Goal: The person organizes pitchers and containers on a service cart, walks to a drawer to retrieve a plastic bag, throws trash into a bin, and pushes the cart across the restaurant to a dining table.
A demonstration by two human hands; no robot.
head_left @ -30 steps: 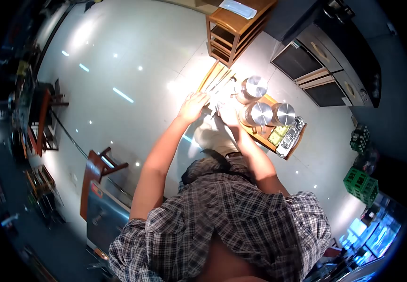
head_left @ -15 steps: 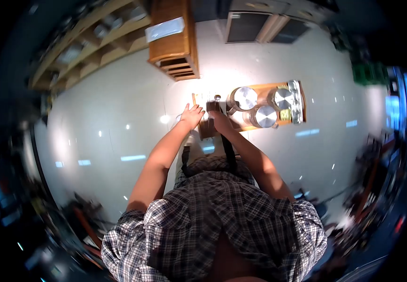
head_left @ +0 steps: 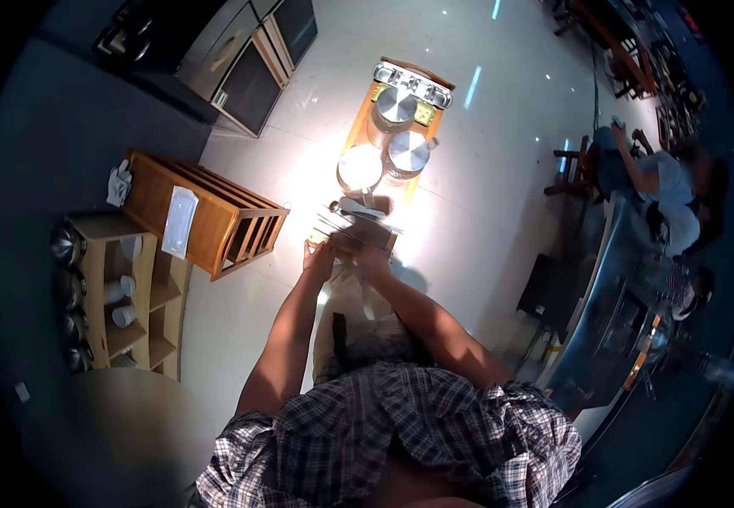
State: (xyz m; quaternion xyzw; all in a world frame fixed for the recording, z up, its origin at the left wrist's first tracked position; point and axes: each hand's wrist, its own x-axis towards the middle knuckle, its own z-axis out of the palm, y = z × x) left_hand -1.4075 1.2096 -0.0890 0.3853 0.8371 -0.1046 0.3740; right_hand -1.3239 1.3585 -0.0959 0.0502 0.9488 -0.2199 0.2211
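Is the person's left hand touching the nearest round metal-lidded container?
Apart. The head view shows it: silvery utensils lie in the gap between the left hand and that container.

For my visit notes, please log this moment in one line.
left hand: at near edge of wooden tray | right hand: same edge | grip: unclear | aboard: three silver-lidded containers
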